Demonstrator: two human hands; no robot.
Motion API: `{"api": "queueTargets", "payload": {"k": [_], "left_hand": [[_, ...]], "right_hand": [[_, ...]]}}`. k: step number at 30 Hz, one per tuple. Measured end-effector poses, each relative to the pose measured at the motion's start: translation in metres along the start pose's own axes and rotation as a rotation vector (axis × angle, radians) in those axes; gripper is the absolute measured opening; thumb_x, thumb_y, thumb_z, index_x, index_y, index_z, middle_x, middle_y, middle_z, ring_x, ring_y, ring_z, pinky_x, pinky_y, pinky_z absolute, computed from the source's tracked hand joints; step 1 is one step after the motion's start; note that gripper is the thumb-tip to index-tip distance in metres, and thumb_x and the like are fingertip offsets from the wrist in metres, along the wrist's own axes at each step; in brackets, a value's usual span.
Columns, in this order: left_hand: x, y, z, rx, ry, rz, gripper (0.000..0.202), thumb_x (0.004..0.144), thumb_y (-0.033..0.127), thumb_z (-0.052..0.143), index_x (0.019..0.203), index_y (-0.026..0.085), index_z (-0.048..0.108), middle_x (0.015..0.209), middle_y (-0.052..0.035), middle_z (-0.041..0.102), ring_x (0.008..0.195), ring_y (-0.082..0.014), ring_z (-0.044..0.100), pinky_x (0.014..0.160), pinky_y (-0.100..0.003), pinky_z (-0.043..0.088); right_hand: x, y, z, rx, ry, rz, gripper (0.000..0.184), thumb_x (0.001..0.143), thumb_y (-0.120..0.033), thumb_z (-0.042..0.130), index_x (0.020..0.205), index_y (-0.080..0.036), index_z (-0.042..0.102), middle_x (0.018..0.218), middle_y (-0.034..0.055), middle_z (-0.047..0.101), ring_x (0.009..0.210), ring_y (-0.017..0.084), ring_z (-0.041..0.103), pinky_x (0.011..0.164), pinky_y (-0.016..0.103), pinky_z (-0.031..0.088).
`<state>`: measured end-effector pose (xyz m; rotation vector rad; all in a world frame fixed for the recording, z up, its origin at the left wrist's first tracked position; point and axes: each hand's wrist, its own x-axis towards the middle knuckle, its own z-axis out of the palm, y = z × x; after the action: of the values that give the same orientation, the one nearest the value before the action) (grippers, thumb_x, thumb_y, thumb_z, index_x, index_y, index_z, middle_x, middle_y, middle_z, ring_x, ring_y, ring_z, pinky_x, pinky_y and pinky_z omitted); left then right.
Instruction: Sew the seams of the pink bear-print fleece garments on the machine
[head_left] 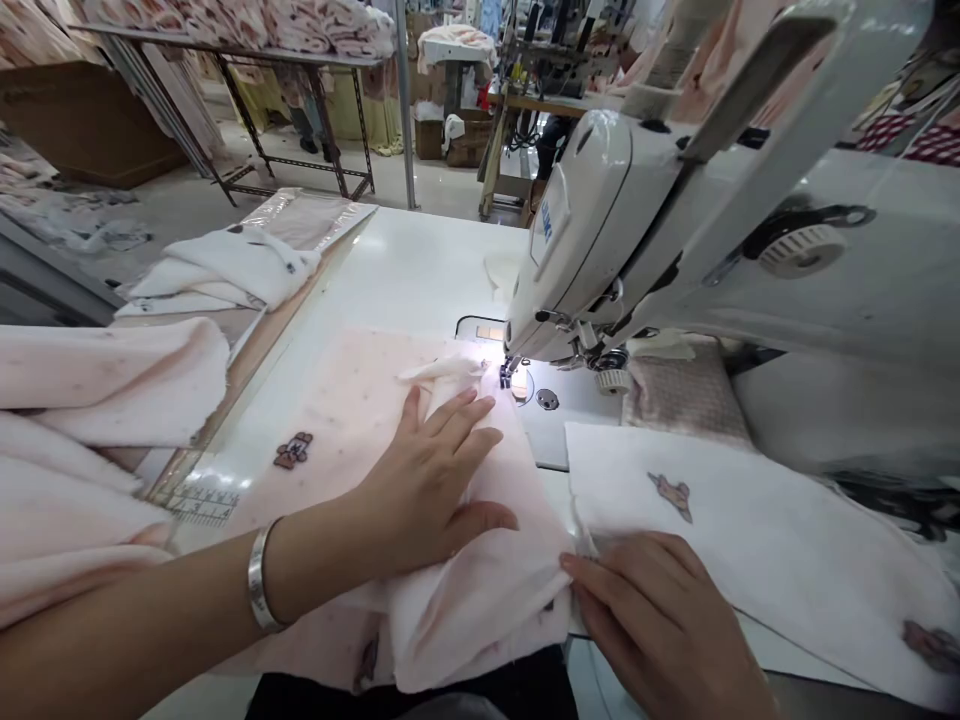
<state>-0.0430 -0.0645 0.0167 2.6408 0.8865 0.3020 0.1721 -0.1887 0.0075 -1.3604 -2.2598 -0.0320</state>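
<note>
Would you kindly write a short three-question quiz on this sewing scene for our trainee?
1. Multiple choice: how is the left hand placed on the pink fabric?
A) Clenched in a fist
B) Laid on it with the fingers spread
C) Touching it with the thumb alone

2. True or false: the fingertips of the right hand touch the pink fabric.

3. Short answer: what measuring marking shows on the white worktable, near its left edge?

Key:
1. B, laid on it with the fingers spread
2. True; they are at its edge
3. A ruler scale
</note>
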Motion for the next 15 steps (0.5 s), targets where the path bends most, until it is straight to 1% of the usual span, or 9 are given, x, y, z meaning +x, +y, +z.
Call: {"api": "queueTargets", "payload": {"k": [2,4,6,7,8,10,12,15], "left_hand": [[-0.001,-0.002,0.002,0.014,0.008,0.004,0.065,0.086,0.064,0.042,0.126,0.013,0.045,0.147,-0.0187,0.033,0.140,-0.0360,0.021,0.106,-0.070,0.010],[-0.002,-0.005,0.004,0.024,0.007,0.011,0.066,0.086,0.065,0.041,0.128,0.014,0.043,0.149,-0.0187,0.029,0.140,-0.0361,0.018,0.106,-0.070,0.010],[-0.001,-0.011,0.003,0.036,-0.004,0.037,0.065,0.087,0.064,0.040,0.128,0.014,0.044,0.150,-0.0183,0.027,0.141,-0.0358,0.017,0.107,-0.069,0.011],[0.000,-0.015,0.002,0.044,-0.008,0.055,0.064,0.088,0.063,0.040,0.129,0.014,0.044,0.151,-0.0180,0.026,0.141,-0.0356,0.017,0.107,-0.069,0.011],[0.003,-0.021,0.000,0.053,-0.013,0.074,0.063,0.088,0.062,0.040,0.129,0.015,0.044,0.151,-0.0175,0.026,0.141,-0.0352,0.018,0.107,-0.067,0.012],[0.012,-0.035,-0.005,0.071,-0.022,0.122,0.062,0.088,0.061,0.041,0.131,0.016,0.043,0.150,-0.0169,0.029,0.140,-0.0335,0.020,0.109,-0.064,0.012],[0.025,-0.053,-0.012,0.088,-0.025,0.177,0.062,0.088,0.061,0.042,0.132,0.017,0.043,0.148,-0.0165,0.033,0.139,-0.0313,0.025,0.110,-0.061,0.012],[0.049,-0.079,-0.021,0.122,-0.021,0.270,0.061,0.087,0.062,0.044,0.130,0.019,0.045,0.146,-0.0156,0.036,0.138,-0.0293,0.028,0.111,-0.055,0.017]], "right_hand": [[-0.002,0.000,-0.002,0.007,-0.016,-0.006,0.018,0.086,-0.007,0.052,0.097,-0.014,0.064,0.068,0.0006,0.056,0.064,0.012,0.048,0.065,0.030,0.038],[-0.002,0.003,-0.005,-0.008,-0.026,-0.049,0.020,0.087,-0.007,0.050,0.098,-0.014,0.065,0.079,0.0042,0.063,0.073,0.015,0.054,0.069,0.031,0.040],[0.003,0.008,-0.008,-0.059,-0.043,-0.162,0.023,0.087,-0.008,0.048,0.099,-0.016,0.066,0.096,0.0056,0.069,0.087,0.017,0.058,0.075,0.032,0.042],[0.006,0.012,-0.009,-0.091,-0.060,-0.236,0.025,0.087,-0.008,0.047,0.100,-0.017,0.066,0.104,0.0041,0.069,0.092,0.018,0.058,0.078,0.032,0.042],[0.010,0.017,-0.008,-0.123,-0.080,-0.305,0.026,0.086,-0.009,0.046,0.100,-0.018,0.067,0.107,0.0021,0.069,0.095,0.018,0.059,0.079,0.032,0.042],[0.021,0.025,-0.005,-0.162,-0.125,-0.402,0.028,0.087,-0.010,0.046,0.102,-0.020,0.067,0.109,-0.0006,0.070,0.093,0.017,0.060,0.078,0.031,0.042],[0.033,0.031,0.003,-0.161,-0.141,-0.418,0.028,0.088,-0.012,0.045,0.103,-0.020,0.067,0.109,-0.0001,0.070,0.091,0.016,0.060,0.078,0.032,0.041],[0.053,0.035,0.016,-0.093,-0.094,-0.321,0.029,0.091,-0.013,0.042,0.103,-0.020,0.067,0.107,0.0026,0.070,0.090,0.017,0.059,0.077,0.034,0.040]]}}
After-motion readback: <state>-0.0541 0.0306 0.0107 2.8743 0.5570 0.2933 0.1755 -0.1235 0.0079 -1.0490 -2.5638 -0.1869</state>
